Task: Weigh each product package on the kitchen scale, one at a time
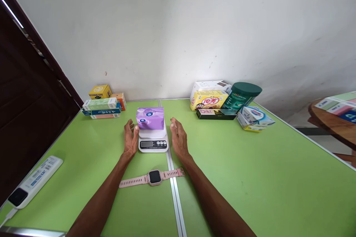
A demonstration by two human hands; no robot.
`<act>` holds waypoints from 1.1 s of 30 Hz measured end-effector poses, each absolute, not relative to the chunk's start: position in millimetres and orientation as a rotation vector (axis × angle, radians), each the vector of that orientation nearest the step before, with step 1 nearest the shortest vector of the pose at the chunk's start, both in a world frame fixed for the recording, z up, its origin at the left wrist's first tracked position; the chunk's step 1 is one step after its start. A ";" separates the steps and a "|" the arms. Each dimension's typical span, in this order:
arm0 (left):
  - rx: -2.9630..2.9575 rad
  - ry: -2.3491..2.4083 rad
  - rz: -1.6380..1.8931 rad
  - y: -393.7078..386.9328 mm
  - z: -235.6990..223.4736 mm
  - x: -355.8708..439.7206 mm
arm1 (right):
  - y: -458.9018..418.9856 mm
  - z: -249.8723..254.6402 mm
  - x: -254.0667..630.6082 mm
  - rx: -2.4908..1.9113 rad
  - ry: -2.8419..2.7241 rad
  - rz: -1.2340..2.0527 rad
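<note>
A purple tissue pack (150, 118) rests on the platform of a white kitchen scale (152, 133), whose small display looks blank. My left hand (131, 137) is at the scale's left side, fingers stretched forward and holding nothing; its thumb is close to the pack, and I cannot tell if they touch. On the other side, my right hand (178, 137) is open too, a small gap away from the scale. Between my forearms lies a pink-strapped smartwatch (154, 177), its strap laid out flat and its screen dark.
Several small boxes (101, 105) are stacked at the back left. Along the wall on the right stand a yellow box (209, 100), a black box (216, 114), a green tub (241, 95) and blue-white boxes (255, 116). A white power strip (37, 181) lies at the left edge.
</note>
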State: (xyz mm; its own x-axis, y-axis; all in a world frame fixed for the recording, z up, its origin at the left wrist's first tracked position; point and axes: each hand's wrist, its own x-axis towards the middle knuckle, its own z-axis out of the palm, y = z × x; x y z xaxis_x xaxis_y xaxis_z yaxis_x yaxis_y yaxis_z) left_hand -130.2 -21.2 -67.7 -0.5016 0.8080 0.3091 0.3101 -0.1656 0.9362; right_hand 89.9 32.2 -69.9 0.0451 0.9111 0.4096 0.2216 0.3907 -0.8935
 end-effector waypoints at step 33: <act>1.368 2.277 1.918 -47.1 -10.5 -129.2 | -30.1 -26.0 13.2 -0.590 -1.785 0.979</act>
